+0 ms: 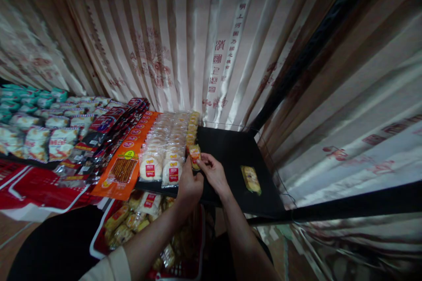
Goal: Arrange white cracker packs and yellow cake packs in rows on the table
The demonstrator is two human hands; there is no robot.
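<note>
Between my two hands is a small yellow snack packet (194, 154) with a red label, at the front end of a row of like yellow packets (192, 128). My left hand (190, 183) grips its left side, and the fingers of my right hand (213, 171) pinch its right side. Just left of my left hand stand two rows of clear-wrapped white rice crackers (172, 169) with red labels. One more yellow packet (251, 179) lies alone on the black shelf (227, 149), to the right of my right hand.
Below the shelf edge, a red basket (95, 241) holds mixed yellow and white packets. Further left lie orange stick-snack bags (120, 171), dark packets (95, 134), white bags (62, 142) and green packets (29, 96). A printed curtain (184, 44) hangs behind, with a black post (296, 70) at right.
</note>
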